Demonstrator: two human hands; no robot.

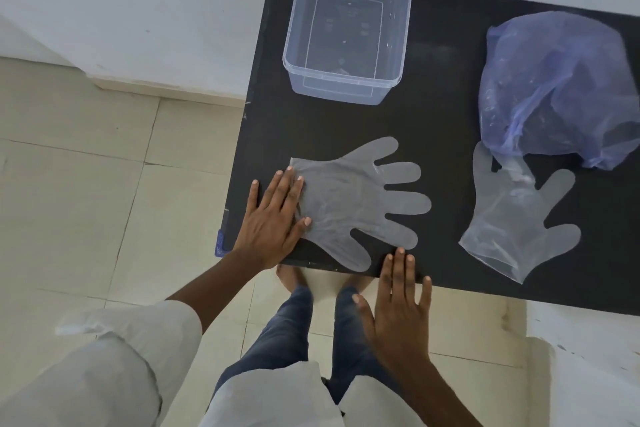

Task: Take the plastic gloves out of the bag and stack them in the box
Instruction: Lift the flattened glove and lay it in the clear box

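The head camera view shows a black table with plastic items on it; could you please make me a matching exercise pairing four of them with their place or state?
Things:
1. clear rectangular plastic box
2. translucent bluish plastic bag
3. flat clear plastic glove
4. puffed clear plastic glove

States:
A. lies crumpled at the table's far right
B. pressed at its cuff by the left hand
C. stands empty at the far edge
D. fingers partly tucked under the bag's mouth

Pairs: 1-C, 2-A, 3-B, 4-D

two plastic gloves [353, 204] [516, 218], one clear box [346, 38], one blue bag [557, 87] perhaps holding more, two hands [273, 222] [401, 308]
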